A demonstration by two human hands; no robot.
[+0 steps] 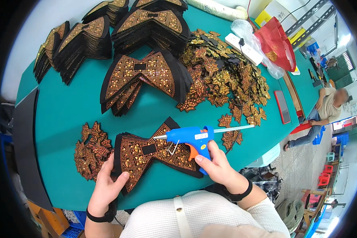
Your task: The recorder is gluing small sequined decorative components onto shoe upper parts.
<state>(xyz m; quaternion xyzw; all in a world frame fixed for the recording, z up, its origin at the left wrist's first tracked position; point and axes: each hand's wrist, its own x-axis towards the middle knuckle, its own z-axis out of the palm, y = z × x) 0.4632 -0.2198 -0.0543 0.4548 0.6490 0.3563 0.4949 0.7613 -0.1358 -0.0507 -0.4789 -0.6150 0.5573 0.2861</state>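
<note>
Blue glue gun [189, 136] is filling your right hand [221, 166]; your left hand [107, 182] is pinching the bow stack [135, 160] at six o'clock by its eight-o'clock edge: probably handling light, stiffish, best edge-held.

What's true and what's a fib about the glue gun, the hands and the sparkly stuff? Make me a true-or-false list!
1. The right hand holds a blue glue gun. True.
2. The left hand is far from the nearest bow stack. False: it touches the stack's left end.
3. The glue gun's trigger is green. False: it is orange.
4. A small leaf pile lies left of that stack. True.
5. The table is pink. False: it is green.
</note>
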